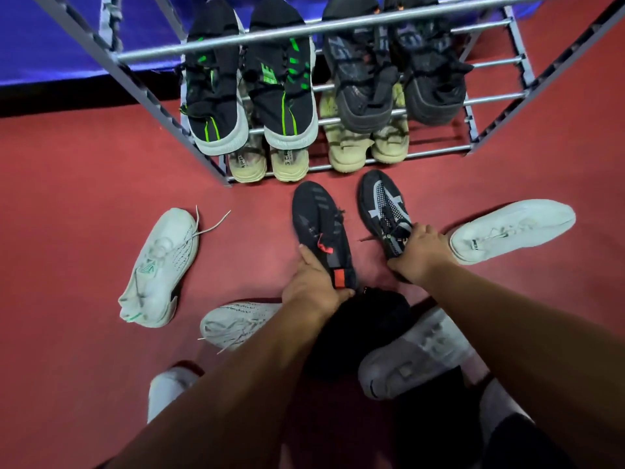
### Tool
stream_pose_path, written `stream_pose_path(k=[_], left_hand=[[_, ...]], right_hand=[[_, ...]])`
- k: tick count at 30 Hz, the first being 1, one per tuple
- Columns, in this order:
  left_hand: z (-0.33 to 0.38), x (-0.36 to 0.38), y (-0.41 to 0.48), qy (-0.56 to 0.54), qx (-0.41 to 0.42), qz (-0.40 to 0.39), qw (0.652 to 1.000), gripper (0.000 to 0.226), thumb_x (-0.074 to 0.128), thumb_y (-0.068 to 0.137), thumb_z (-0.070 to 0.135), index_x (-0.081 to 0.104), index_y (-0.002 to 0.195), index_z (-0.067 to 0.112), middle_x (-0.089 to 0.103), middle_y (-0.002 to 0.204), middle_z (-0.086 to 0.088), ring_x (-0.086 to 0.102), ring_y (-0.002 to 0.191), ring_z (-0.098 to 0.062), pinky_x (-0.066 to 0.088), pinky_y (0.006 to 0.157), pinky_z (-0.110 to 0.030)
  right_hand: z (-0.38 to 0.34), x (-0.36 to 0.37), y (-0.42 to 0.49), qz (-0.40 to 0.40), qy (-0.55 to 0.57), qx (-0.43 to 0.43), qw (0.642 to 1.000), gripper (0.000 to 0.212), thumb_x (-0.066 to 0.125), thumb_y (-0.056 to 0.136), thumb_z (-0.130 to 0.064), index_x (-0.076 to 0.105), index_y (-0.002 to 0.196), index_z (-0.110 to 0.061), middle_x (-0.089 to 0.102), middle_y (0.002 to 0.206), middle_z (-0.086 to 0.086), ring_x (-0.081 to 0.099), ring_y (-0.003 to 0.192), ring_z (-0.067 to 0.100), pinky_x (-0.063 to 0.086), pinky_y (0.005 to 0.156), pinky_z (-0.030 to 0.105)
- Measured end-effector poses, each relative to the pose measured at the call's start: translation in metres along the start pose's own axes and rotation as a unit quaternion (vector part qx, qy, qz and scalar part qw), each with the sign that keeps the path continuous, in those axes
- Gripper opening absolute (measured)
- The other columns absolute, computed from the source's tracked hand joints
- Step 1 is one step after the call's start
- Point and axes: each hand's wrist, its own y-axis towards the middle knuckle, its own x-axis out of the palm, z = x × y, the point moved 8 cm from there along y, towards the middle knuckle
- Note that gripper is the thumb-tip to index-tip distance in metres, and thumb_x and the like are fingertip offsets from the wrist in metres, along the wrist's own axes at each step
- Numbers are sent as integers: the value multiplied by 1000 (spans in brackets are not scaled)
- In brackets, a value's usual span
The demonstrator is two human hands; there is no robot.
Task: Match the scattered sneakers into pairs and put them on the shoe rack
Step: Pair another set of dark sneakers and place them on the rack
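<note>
Fingers of the left hand (313,286) curl round the heel of a black sneaker with a red tab (318,218), while the right hand (421,253) clamps the collar of a black sneaker with a white mesh panel (378,201). Both shoes sit side by side at the frame's centre on the red floor (84,214), toes pointing at the shoe rack (304,28) across the top of the frame. A black-and-green pair (216,96) and a dark grey pair (365,79) fill the rack's upper tier, with beige sneakers (348,154) below. White sneakers lie at centre left (159,265), lower centre (236,323) and centre right (510,228); a pale shoe (412,353) lies sole up between the forearms.
</note>
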Motion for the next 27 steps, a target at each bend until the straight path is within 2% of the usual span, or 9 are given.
stream_pose_path(k=[2, 4, 7, 9, 12, 14, 18, 22, 27], left_hand=[[11, -16, -14, 144, 18, 114, 983, 122, 75, 79, 67, 12, 158, -1, 37, 146, -16, 52, 126, -33, 48, 100, -43], [47, -15, -30, 227, 175, 200, 937, 74, 69, 87, 52, 40, 139, 7, 44, 131, -11, 51, 117, -32, 45, 92, -42], [79, 17, -43, 223, 351, 96, 904, 38, 60, 89, 26, 53, 124, 13, 53, 125, -8, 50, 119, -33, 43, 93, -43], [80, 40, -35, 195, 337, -26, 921, 48, 58, 86, 20, 53, 134, 14, 54, 135, -8, 48, 126, -31, 45, 102, -43], [82, 60, -35, 167, 330, -122, 921, 65, 57, 76, 43, 56, 139, 23, 61, 141, -5, 54, 131, -30, 45, 110, -39], [84, 61, -36, 152, 340, -138, 918, 66, 66, 73, 51, 62, 133, 25, 67, 133, -4, 62, 124, -27, 48, 105, -34], [76, 43, -37, 135, 279, -179, 934, 62, 89, 71, 38, 66, 127, 25, 71, 117, -2, 67, 104, -26, 58, 86, -34], [67, -13, -44, -46, 234, -227, 944, 51, 76, 59, 14, 69, 108, 29, 76, 99, -6, 73, 91, -26, 59, 77, -36], [66, -139, -67, -236, 264, -156, 922, 63, 70, 58, -2, 67, 112, 30, 72, 100, 1, 67, 95, -16, 54, 82, -34]], right_hand=[[3, 0, 0, 0, 7, -3, 1000, 94, 76, 79, -57, 37, 143, 1, 50, 138, 24, 48, 130, 45, 40, 113, 48], [5, -2, -2, 2, 14, -6, 1000, 94, 79, 80, -56, 38, 142, 1, 49, 139, 26, 48, 131, 46, 40, 112, 48], [5, -5, -4, 2, 13, -15, 1000, 91, 78, 80, -54, 41, 142, 2, 51, 138, 26, 50, 130, 45, 41, 110, 46], [7, -6, -7, -6, 17, -8, 1000, 93, 77, 78, -53, 41, 143, 1, 52, 138, 25, 51, 130, 43, 43, 109, 44], [10, -10, -13, -12, 24, -6, 1000, 93, 78, 77, -53, 42, 143, 0, 51, 136, 23, 53, 128, 43, 46, 107, 43], [11, -13, -15, -15, 23, -9, 1000, 91, 78, 77, -53, 43, 143, 0, 52, 135, 23, 55, 126, 42, 47, 107, 43], [15, -21, -15, -33, 25, -3, 999, 91, 79, 74, -54, 45, 142, -3, 54, 135, 21, 55, 126, 41, 49, 105, 42], [13, -32, -13, -49, 24, -11, 998, 88, 81, 69, -53, 50, 136, -6, 59, 130, 20, 60, 118, 38, 51, 95, 38], [7, -44, -15, -61, 39, -7, 997, 81, 85, 71, -51, 56, 130, -4, 65, 116, 17, 62, 99, 33, 44, 76, 31]])
